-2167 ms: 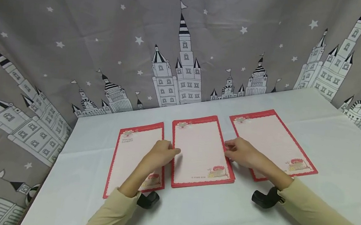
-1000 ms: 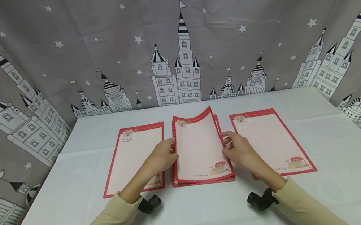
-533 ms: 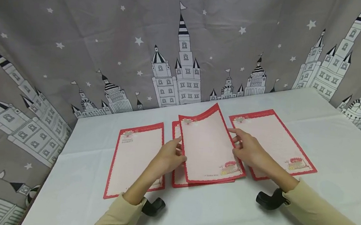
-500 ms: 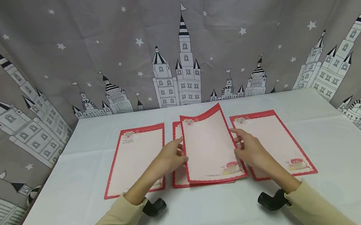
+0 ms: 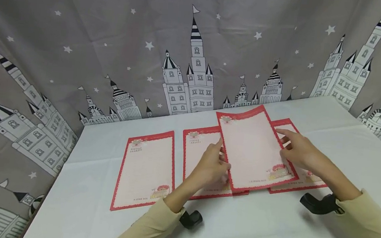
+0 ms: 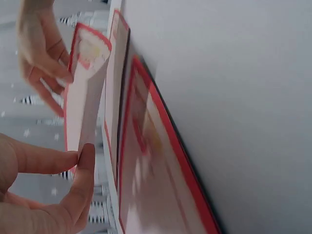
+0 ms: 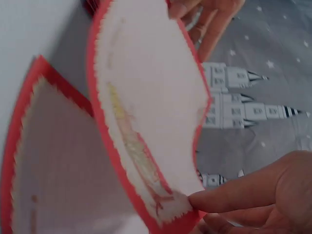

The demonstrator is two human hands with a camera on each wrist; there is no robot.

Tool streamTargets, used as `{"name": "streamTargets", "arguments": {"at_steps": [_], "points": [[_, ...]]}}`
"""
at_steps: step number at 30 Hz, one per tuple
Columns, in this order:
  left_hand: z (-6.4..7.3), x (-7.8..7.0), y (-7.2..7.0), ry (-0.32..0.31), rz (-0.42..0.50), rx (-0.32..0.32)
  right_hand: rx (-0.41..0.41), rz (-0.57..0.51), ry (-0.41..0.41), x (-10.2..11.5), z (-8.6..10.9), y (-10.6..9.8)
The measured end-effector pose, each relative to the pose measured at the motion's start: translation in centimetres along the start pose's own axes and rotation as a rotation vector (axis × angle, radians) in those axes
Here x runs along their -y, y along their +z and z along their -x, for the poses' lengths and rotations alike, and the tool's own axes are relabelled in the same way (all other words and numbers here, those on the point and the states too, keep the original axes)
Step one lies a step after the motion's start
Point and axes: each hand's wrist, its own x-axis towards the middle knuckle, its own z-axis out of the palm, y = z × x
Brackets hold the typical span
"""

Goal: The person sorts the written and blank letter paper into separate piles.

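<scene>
A sheet of red-bordered letter paper (image 5: 253, 148) hangs raised and slightly bowed between my two hands. My left hand (image 5: 212, 163) pinches its left edge between thumb and fingers, as the left wrist view shows. On the opposite edge my right hand (image 5: 299, 148) pinches with thumb and fingertips. Below the sheet's left side lies the middle stack (image 5: 201, 154), its top page bearing small handwriting at the upper left. The right-hand sheet (image 5: 284, 124) lies flat on the table, largely covered in the head view by the raised one.
At the left lies another red-bordered sheet (image 5: 148, 168) with two short lines of writing and a cake picture low down. All rest on a white-covered table (image 5: 235, 230). Behind it hangs a grey curtain (image 5: 117, 23) printed with castles and stars.
Both hands have lifted the top sheet off the middle stack and carried it right, over the right-hand sheet. A page with writing now shows on the middle stack.
</scene>
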Motion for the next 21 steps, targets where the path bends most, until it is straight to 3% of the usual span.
{"name": "streamTargets", "arguments": {"at_steps": [5, 10, 16, 21], "points": [[-0.9, -1.4, 2.8, 0.008, 0.011, 0.044, 0.013, 0.045, 0.046, -1.6, 0.7, -1.7], [-1.6, -1.8, 5.0, -0.003, 0.004, 0.063, 0.004, 0.036, 0.083, -3.0, 1.4, -2.2], [-2.3, -2.4, 6.9, 0.002, -0.092, 0.075, -0.002, 0.028, 0.122, -4.4, 1.9, -2.5], [-2.7, -3.7, 7.7, -0.001, -0.077, 0.094, -0.014, 0.060, 0.126, -5.8, 1.9, -3.5]]}}
